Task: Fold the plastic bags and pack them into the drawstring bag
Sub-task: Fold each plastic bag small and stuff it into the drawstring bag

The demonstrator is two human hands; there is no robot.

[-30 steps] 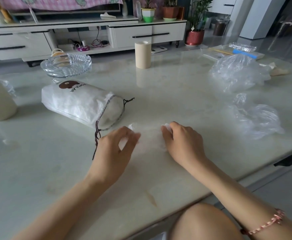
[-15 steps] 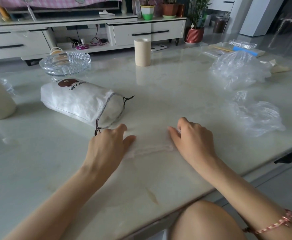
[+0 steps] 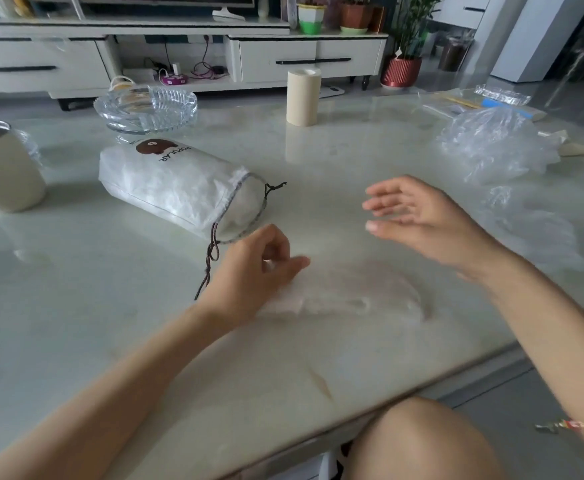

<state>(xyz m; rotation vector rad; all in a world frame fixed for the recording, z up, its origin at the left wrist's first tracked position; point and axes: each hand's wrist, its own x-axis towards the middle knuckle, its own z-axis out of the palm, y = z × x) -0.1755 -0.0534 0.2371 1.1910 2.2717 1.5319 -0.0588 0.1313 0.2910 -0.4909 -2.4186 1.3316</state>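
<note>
**Fold held at one end only; right hand off**

Far left, a cup stands well clear of the work. The drawstring bag lies on its side on the table, mouth toward the person and partly open. It looks well stuffed. Its cord trails down just beside the left wrist.

- Left hand: fingers curled, thumb out, pinching the left end of the flattened plastic bag, which lies on the table in front of the person.
- Right hand: raised above the table, fingers spread and loose, holding nothing; blurred.
- Further right, two loose plastic bags wait crumpled, the nearer one close to the table edge.

Risks, as judged:
- With its right end unheld, the thin film may spring open and lose its fold.
- The left wrist could snag the cord and drag the pouch.
- The full mouth may resist another bag.

Against half a second ago: both hands lay on the folded bag then. The right has since lifted off and away, and the left has shifted to a pinch. The drawstring bag has not moved.
</note>
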